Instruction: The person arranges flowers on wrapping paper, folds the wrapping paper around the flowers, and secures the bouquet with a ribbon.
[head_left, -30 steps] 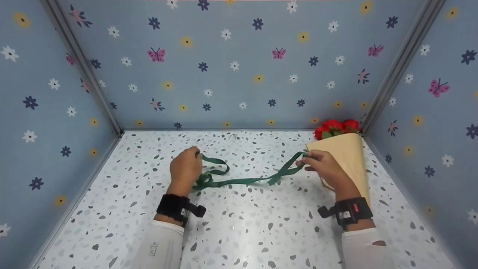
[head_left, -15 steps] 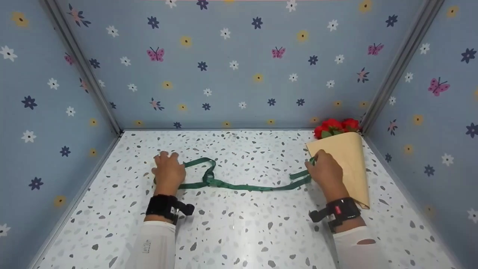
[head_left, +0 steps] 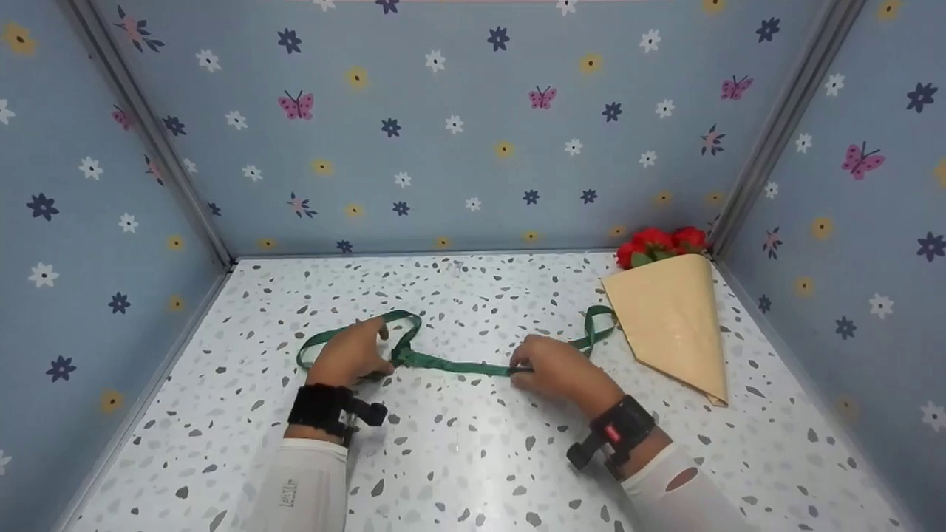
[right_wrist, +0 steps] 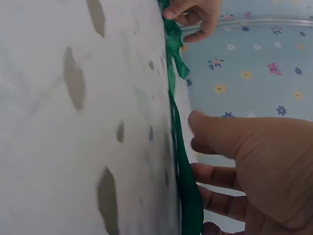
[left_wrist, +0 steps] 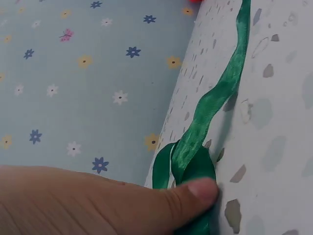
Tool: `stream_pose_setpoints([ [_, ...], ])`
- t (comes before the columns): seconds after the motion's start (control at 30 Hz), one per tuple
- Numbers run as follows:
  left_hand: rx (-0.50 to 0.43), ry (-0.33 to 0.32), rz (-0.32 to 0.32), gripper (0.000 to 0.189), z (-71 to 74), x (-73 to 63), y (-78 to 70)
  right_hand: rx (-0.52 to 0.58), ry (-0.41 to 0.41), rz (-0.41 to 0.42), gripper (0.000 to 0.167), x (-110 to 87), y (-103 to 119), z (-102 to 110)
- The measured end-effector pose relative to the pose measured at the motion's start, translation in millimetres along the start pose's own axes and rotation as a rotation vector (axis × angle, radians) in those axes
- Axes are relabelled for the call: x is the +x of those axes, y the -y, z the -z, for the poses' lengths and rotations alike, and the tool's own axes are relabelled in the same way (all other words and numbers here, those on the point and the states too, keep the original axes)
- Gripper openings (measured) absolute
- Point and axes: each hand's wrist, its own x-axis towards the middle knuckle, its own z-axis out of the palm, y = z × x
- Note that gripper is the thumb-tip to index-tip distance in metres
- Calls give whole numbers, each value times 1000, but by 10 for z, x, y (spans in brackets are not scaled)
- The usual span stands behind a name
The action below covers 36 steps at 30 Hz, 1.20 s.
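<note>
A long green ribbon lies across the speckled tabletop, with a bunched, knotted part near its left end. My left hand is over the ribbon's left loop and holds the bunched part. Its thumb lies across the ribbon in the left wrist view, while the index finger stands off in the head view. My right hand is low over the ribbon's straight stretch. In the right wrist view its fingers are loosely bent beside the ribbon, the thumb apart from it. Behind this hand the ribbon curls into a loop.
A bouquet of red flowers in tan wrapping paper lies at the back right, close to the ribbon's right loop. Blue floral panels enclose the tabletop at the back and both sides.
My right hand has let go of the ribbon's right end and moved left along it. My left hand went left, spreading the loop, then came back right to the bunched part.
</note>
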Motion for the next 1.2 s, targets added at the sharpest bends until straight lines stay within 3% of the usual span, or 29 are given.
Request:
stream_pose_setpoints([
  [0.13,21,31,1,24,83,-51,96,-25,33,-50,3,3,-1,-38],
  [0.23,70,-14,30,10,157,-71,195,-18,35,-113,7,-17,-94,10],
  [0.4,146,-161,177,18,303,-125,349,-7,2,-172,10,-44,-267,117],
  [0.53,135,-181,223,36,380,-158,387,5,41,-179,14,-47,-330,147],
  [0.67,71,-192,206,28,432,-144,359,36,28,-167,13,-33,-361,167],
  [0.77,-47,-214,190,19,471,-136,349,75,2,-171,10,-17,-417,219],
  [0.87,-135,-163,139,19,491,-145,373,104,17,-173,10,-7,-522,289],
  [1.0,-181,-76,74,27,485,-153,456,113,69,-204,13,-29,-697,360],
  [1.2,-194,-140,118,30,436,-156,605,70,61,-230,15,-93,-842,420],
])
